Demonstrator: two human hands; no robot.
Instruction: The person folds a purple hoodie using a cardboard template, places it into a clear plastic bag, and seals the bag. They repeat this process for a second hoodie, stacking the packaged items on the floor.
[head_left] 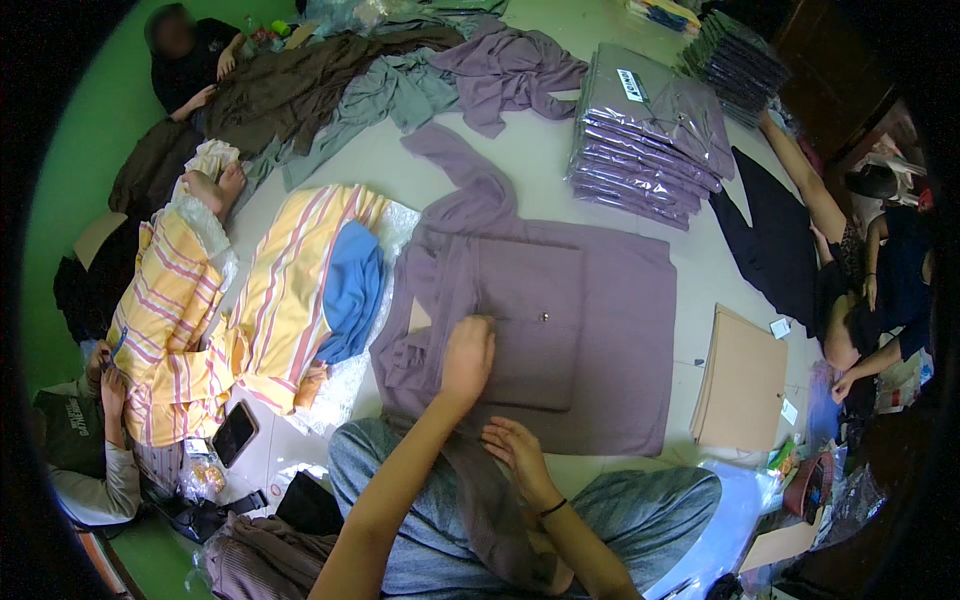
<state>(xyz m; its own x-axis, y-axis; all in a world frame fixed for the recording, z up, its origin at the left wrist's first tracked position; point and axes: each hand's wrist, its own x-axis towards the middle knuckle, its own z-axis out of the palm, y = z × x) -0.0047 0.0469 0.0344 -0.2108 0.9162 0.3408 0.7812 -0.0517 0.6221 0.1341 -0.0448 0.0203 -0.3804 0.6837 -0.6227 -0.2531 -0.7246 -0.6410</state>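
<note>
A mauve long-sleeved shirt (625, 340) lies spread on the floor before my knees. On its left half is a flat rectangular shape (530, 280) in the same colour, with a small shiny spot on it. My left hand (468, 358) presses on the shirt beside that shape, its fingers curled in at the cloth. Lower and to the right, my right hand (515, 447) is held with fingers apart, close to the shirt's near edge. One sleeve stretches away toward the far side; the other sleeve (485, 510) drapes over my lap between my forearms.
A tall stack of bagged mauve garments (650, 130) stands far right. Brown cardboard sheets (738, 380) lie right. Yellow striped cloth (290, 270) and blue cloth (352, 285) lie left, near a phone (235, 434). Other people sit left, far left and right, with piled garments around.
</note>
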